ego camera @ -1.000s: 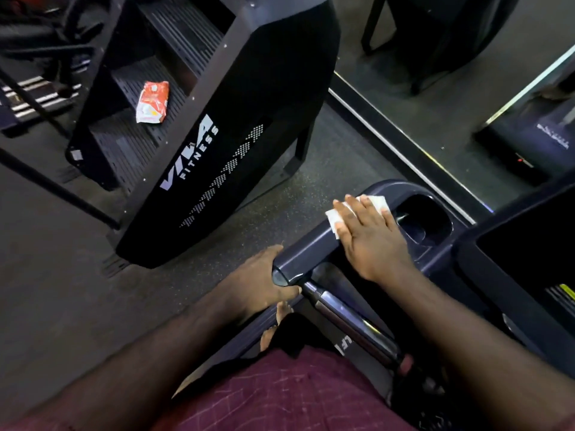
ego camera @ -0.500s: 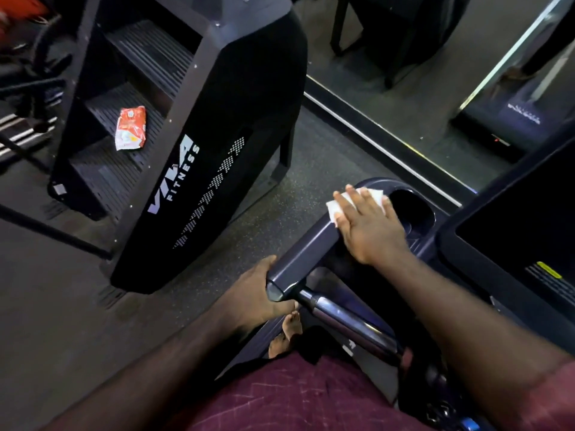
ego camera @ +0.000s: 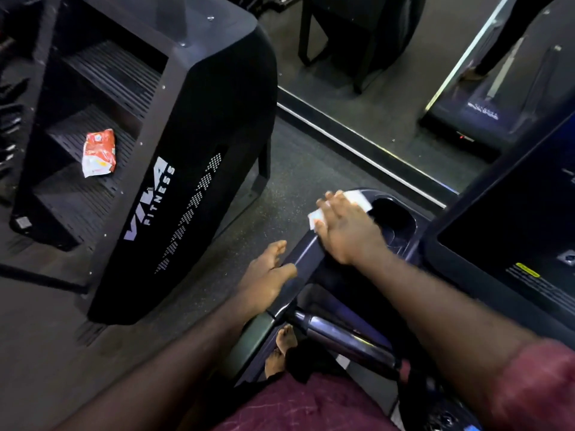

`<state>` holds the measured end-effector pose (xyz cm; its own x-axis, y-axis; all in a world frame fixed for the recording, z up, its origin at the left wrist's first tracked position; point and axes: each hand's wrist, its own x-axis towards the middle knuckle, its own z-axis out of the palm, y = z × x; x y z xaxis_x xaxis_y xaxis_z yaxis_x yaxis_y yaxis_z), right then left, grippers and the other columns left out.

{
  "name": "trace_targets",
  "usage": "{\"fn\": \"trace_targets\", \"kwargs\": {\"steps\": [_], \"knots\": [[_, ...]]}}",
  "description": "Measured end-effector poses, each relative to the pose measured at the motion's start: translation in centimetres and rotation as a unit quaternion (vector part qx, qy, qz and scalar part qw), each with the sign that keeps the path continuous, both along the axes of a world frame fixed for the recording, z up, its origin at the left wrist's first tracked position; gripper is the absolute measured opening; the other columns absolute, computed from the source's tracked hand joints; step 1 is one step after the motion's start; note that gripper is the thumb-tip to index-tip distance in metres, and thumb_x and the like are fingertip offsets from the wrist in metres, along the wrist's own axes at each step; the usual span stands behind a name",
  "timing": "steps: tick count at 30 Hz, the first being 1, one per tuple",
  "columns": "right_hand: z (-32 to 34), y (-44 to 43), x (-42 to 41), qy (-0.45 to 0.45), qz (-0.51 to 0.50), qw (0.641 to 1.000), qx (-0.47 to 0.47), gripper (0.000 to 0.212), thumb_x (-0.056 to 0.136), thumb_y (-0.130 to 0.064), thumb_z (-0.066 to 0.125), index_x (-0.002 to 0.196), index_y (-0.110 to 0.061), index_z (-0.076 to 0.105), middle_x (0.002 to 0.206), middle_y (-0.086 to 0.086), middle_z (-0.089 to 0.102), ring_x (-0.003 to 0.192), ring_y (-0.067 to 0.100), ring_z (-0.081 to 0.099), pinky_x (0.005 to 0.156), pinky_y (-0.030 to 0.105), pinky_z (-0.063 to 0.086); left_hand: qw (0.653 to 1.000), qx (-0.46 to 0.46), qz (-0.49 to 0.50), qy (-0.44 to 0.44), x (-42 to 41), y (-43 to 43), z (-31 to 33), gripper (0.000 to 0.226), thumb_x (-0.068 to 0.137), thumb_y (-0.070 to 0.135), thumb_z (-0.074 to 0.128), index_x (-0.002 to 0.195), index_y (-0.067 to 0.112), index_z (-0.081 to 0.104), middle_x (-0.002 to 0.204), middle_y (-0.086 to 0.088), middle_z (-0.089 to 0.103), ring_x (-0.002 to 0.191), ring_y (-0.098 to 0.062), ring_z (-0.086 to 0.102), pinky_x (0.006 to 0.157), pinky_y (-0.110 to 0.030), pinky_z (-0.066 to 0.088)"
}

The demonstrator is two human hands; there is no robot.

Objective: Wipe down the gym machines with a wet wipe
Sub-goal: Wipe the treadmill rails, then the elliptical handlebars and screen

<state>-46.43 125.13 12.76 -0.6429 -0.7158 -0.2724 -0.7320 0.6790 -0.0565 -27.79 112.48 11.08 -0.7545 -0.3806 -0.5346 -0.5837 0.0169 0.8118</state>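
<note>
Wiping now: we press the wet wipe flat under our right hand, on the rounded far end of the machine's console arm.
Right hand: released and spread. The fingers lie straight over the wipe rather than curled round it, and white corners show past the fingertips and on the thumb side.
Left hand: our left hand grasps the same arm nearer to us than the right hand. The thumb lies over the top and the fingers run along the outer side, steadying us.
Cup holder: a dark well just beyond the right hand's little-finger side, likely the next surface.
Doing it well: we should press with the whole palm and stroke along the arm's length in overlapping passes. The wipe should also wrap over the curved edge, so the side gets cleaned as well as the top.
Watch for: the wipe may bunch or slide out from under straight fingers, so a light thumb pinch would help at the rim.
Grip bar: chrome, below the right wrist, and we judge it needs wiping too.
Far left of the left hand: a stair machine has a red-and-white packet lying on a step.
</note>
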Motion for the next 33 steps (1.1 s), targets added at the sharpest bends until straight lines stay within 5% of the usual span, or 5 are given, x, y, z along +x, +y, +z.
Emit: {"fn": "trace_targets", "kwargs": {"steps": [5, 10, 19, 27, 33], "knots": [[-0.2, -1.0, -0.6, -0.009, -0.102, 0.995, 0.007, 0.072, 0.108, -0.049, 0.019, 0.166, -0.008, 0.005, 0.174, 0.012, -0.005, 0.161, 0.027, -0.005, 0.130, 0.044, 0.003, 0.991, -0.087, -0.091, -0.040, -2.0, 1.2, 1.6, 0.084, 0.066, 0.058, 0.055, 0.147, 0.042, 0.042, 0.138, 0.005, 0.063, 0.121, -0.017, 0.062, 0.106, -0.040, 0.050], [0.5, 1.9, 7.0, -0.062, -0.039, 0.996, -0.057, 0.072, 0.103, -0.049, 0.008, 0.167, -0.016, 0.002, 0.174, -0.001, -0.008, 0.161, 0.017, -0.006, 0.130, 0.040, 0.004, 0.959, -0.219, -0.172, -0.049, -2.3, 2.3, 1.4, 0.087, 0.080, 0.057, 0.061, 0.155, 0.036, 0.024, 0.158, 0.005, 0.044, 0.142, -0.023, 0.047, 0.112, -0.045, 0.044], [1.1, -0.7, -5.7, 0.010, -0.215, 0.975, 0.055, 0.079, 0.106, -0.056, 0.020, 0.162, 0.000, 0.019, 0.168, 0.025, 0.020, 0.155, 0.038, 0.019, 0.127, 0.050, 0.014, 0.944, -0.264, -0.185, -0.075, -2.5, 2.6, 1.5, 0.099, 0.083, 0.073, 0.064, 0.159, 0.032, 0.016, 0.148, 0.001, 0.052, 0.131, -0.028, 0.056, 0.103, -0.046, 0.045], [0.9, -2.3, 1.7, -0.011, -0.012, 0.999, 0.047, 0.075, 0.101, -0.057, 0.015, 0.153, -0.013, 0.046, 0.169, 0.012, 0.026, 0.159, 0.029, 0.012, 0.129, 0.046, 0.011, 0.935, -0.287, -0.188, -0.087, -2.9, 2.7, 1.1, 0.102, 0.077, 0.067, 0.070, 0.157, 0.032, 0.018, 0.148, 0.001, 0.051, 0.132, -0.029, 0.056, 0.102, -0.047, 0.047], [1.4, -1.1, -7.0, -0.016, -0.240, 0.966, 0.098, 0.083, 0.102, -0.065, 0.016, 0.164, -0.010, 0.022, 0.169, 0.026, 0.017, 0.157, 0.039, 0.015, 0.128, 0.051, 0.009, 0.935, -0.288, -0.186, -0.090, -2.8, 2.8, 1.2, 0.100, 0.078, 0.072, 0.066, 0.157, 0.034, 0.017, 0.145, 0.005, 0.051, 0.129, -0.026, 0.057, 0.105, -0.049, 0.046]]}}
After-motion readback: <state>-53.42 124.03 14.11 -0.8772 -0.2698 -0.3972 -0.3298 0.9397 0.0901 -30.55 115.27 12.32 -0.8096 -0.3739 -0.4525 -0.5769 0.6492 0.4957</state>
